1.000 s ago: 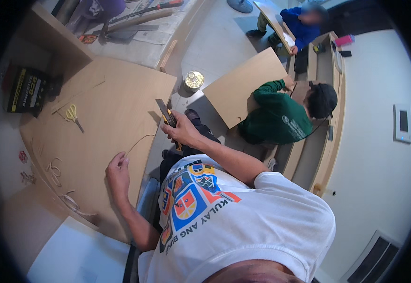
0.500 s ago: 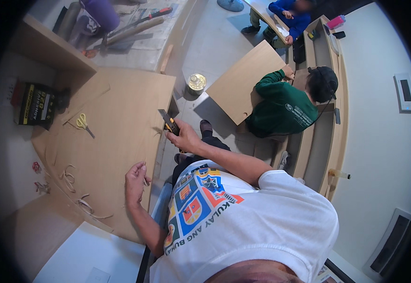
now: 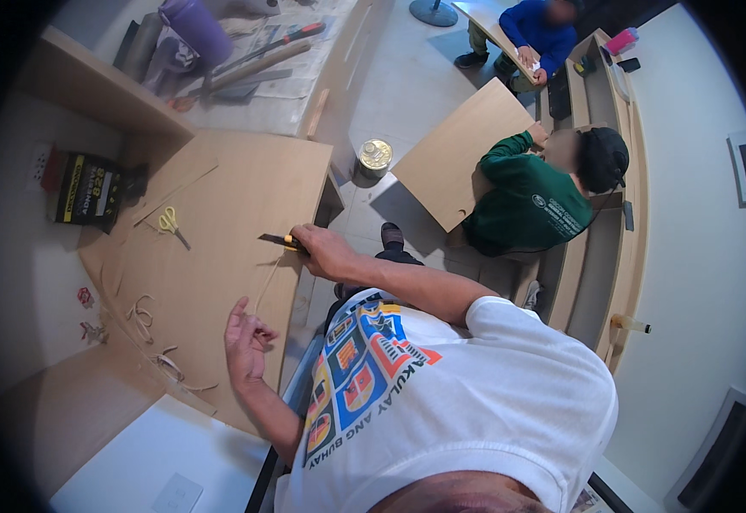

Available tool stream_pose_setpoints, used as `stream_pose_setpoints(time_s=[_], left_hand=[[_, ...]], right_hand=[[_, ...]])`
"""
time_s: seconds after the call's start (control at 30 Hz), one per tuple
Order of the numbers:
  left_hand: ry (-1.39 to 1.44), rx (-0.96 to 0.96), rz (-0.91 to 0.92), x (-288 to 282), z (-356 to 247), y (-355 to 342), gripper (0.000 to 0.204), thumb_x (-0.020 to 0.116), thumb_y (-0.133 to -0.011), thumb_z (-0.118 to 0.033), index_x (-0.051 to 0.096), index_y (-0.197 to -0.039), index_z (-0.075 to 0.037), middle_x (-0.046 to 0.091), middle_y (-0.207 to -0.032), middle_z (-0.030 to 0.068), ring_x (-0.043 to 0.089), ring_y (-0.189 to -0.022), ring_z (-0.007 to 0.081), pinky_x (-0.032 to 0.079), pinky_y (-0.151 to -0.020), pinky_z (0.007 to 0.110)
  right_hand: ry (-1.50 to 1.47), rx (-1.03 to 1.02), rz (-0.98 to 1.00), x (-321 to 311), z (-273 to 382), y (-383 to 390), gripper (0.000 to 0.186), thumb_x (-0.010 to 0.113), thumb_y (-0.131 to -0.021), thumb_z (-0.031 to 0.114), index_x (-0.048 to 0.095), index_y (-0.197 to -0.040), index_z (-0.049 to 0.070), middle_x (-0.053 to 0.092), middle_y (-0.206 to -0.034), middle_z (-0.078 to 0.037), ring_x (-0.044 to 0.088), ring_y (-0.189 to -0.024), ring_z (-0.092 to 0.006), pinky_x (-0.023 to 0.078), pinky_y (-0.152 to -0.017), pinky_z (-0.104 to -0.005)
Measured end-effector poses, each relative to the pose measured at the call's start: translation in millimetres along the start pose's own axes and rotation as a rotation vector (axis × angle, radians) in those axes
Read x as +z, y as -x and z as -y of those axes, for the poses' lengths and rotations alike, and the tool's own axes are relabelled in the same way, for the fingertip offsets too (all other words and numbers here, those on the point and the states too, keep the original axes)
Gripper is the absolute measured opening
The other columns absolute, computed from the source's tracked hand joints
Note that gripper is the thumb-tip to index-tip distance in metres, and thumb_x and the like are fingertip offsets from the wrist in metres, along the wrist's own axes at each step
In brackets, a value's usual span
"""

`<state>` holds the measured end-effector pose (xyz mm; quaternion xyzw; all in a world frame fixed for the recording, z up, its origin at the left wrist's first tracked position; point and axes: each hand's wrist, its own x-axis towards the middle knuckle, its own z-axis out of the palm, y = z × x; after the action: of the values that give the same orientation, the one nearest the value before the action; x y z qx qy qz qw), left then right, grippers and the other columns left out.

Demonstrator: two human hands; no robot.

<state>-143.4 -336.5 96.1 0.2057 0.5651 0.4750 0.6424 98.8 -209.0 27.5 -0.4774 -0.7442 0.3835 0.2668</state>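
Note:
My right hand (image 3: 326, 252) grips a utility knife (image 3: 283, 243) with a black and yellow handle, its blade pointing left over the edge of the wooden panel (image 3: 210, 282). Over the same panel, my left hand (image 3: 247, 342) is open, palm turned up and fingers apart. A thin pale strip (image 3: 268, 282) runs from beside the left fingertips up toward the knife; whether the left hand touches it I cannot tell. Yellow-handled scissors (image 3: 170, 224) lie farther left on the panel. Curled strip offcuts (image 3: 140, 321) lie along its left edge.
A black adhesive container (image 3: 91, 190) stands at the left. Tools, including a hammer (image 3: 257, 67), lie on the far worktop beside a purple container (image 3: 198, 30). A round can (image 3: 375, 158) stands on the floor. Two co-workers, one in green (image 3: 527, 201), one in blue (image 3: 540, 38), work at the right.
My right hand has turned the knife from upright to pointing left, and lowered it near the panel edge. My left fingers have gone from a pinch to spread. The pale strip now shows clearly.

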Motion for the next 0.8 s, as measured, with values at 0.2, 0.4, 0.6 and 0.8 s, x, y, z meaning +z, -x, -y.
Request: stream_pose_setpoints(time_s=[0.2, 0.4, 0.6, 0.8], left_hand=[[0.301, 0.262, -0.295, -10.2, -11.5, -12.2, 0.037, 0.062, -0.102, -0.01, 0.054, -0.137, -0.003, 0.067, -0.097, 0.0052, 0.068, -0.091, 0.0156, 0.059, -0.085, 0.034], [-0.429, 0.28, -0.498, 3.0, 22.5, -16.4, 0.018, 0.066, -0.101, -0.014, 0.069, -0.115, -0.002, 0.071, -0.096, 0.0048, 0.066, -0.086, 0.0131, 0.054, -0.078, 0.028], [-0.752, 0.301, -0.084, 88.2, 49.8, -10.5, 0.022, 0.066, -0.1, -0.016, 0.072, -0.101, 0.005, 0.072, -0.08, 0.0087, 0.067, -0.076, 0.015, 0.054, -0.073, 0.03], [-0.987, 0.382, -0.13, 97.7, 51.1, -56.7, 0.019, 0.066, -0.094, -0.011, 0.071, -0.1, 0.006, 0.073, -0.089, 0.0228, 0.071, -0.083, 0.0381, 0.055, -0.078, 0.043]], right_hand=[[0.09, 0.02, -0.013, -6.6, -3.7, -17.1, 0.026, 0.067, -0.084, 0.009, 0.056, -0.107, 0.003, 0.065, -0.101, -0.021, 0.067, -0.094, -0.0429, 0.054, -0.077, -0.0527], [0.175, 0.061, 0.009, -13.4, 6.5, -28.4, 0.017, 0.063, -0.086, 0.009, 0.058, -0.101, 0.002, 0.068, -0.088, -0.022, 0.068, -0.088, -0.0446, 0.053, -0.074, -0.0538], [0.217, -0.069, -0.018, -11.7, 3.4, -34.3, 0.016, 0.06, -0.084, 0.007, 0.06, -0.098, -0.001, 0.069, -0.084, -0.024, 0.071, -0.085, -0.0416, 0.056, -0.072, -0.0515], [0.211, -0.255, 0.141, -7.1, 9.3, -53.4, 0.014, 0.063, -0.081, 0.007, 0.063, -0.094, -0.001, 0.07, -0.085, -0.021, 0.071, -0.091, -0.0399, 0.057, -0.077, -0.0484]])
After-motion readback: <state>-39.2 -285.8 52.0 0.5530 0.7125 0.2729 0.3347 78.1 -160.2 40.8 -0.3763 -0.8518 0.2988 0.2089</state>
